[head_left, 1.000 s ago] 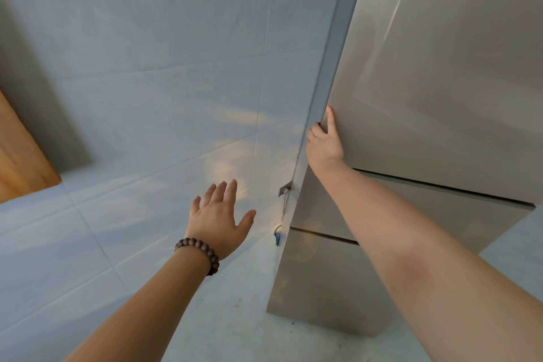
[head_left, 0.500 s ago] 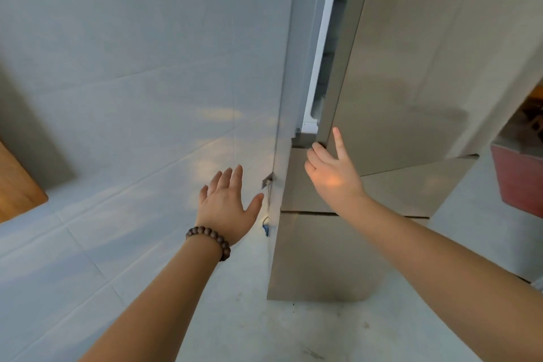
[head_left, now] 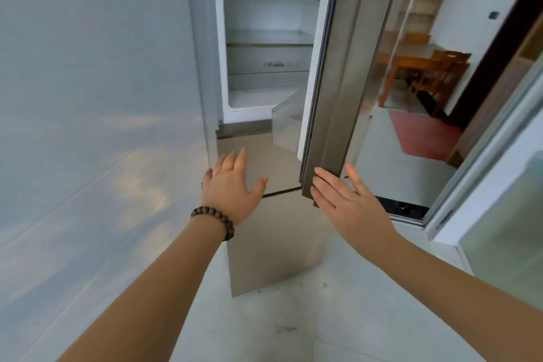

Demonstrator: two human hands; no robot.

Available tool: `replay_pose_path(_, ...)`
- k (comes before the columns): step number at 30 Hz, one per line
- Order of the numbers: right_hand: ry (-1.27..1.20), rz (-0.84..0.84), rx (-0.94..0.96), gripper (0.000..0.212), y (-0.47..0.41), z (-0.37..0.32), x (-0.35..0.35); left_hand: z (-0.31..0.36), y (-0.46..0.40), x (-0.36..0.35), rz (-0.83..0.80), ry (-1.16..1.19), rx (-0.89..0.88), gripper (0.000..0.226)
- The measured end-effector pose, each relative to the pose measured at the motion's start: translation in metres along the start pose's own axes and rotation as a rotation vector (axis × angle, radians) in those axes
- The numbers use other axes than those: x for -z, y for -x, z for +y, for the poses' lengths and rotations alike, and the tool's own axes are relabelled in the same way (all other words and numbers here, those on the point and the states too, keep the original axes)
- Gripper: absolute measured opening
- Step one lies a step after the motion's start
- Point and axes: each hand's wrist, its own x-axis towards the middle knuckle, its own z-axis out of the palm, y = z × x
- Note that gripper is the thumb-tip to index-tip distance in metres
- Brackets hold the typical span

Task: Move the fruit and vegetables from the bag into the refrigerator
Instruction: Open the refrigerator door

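Currently the refrigerator door [head_left: 329, 67] stands open; both hands, left hand [head_left: 232, 185] and right hand [head_left: 346, 200], are flat and empty; shelves [head_left: 267, 38] bare, no bag visible.

home | refrigerator [head_left: 264, 73] open | wooden dining table [head_left: 411, 59] beyond

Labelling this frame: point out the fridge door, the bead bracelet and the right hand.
fridge door [head_left: 329, 114], head view, outer edge.
bead bracelet [head_left: 214, 216], head view, beads atop wrist.
right hand [head_left: 349, 203], head view, back of hand.

Two bare forearms, sleeveless, reaching up from the lower frame; round dark brown wooden bead bracelet [head_left: 213, 220] circling the wrist at centre left.
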Motion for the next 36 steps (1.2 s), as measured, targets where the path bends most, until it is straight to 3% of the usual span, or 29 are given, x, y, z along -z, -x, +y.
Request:
replay_pose_path(10,0.042,-0.185,-0.340,0.034,0.102,0.030,0.038,0.071,-0.008,-0.028,-0.064,0.035,-0.229,0.071)
replay_pose_path(16,-0.032,-0.080,-0.678,0.032,0.110,0.048,0.057,0.103,-0.013,-0.037,-0.065,0.060,-0.321,0.069)
replay_pose_path(19,-0.033,0.017,-0.685,0.042,0.085,0.065,0.059,0.118,-0.017,-0.044,-0.070,0.090,-0.344,0.070)
replay_pose_path(25,-0.113,-0.192,-0.748,0.071,0.056,0.094,0.027,0.154,-0.023,-0.061,-0.117,0.104,-0.394,0.073)
replay_pose_path(36,-0.157,-0.234,-0.938,0.064,0.142,0.176,0.001,0.225,-0.035,-0.088,-0.197,0.129,-0.454,0.072)
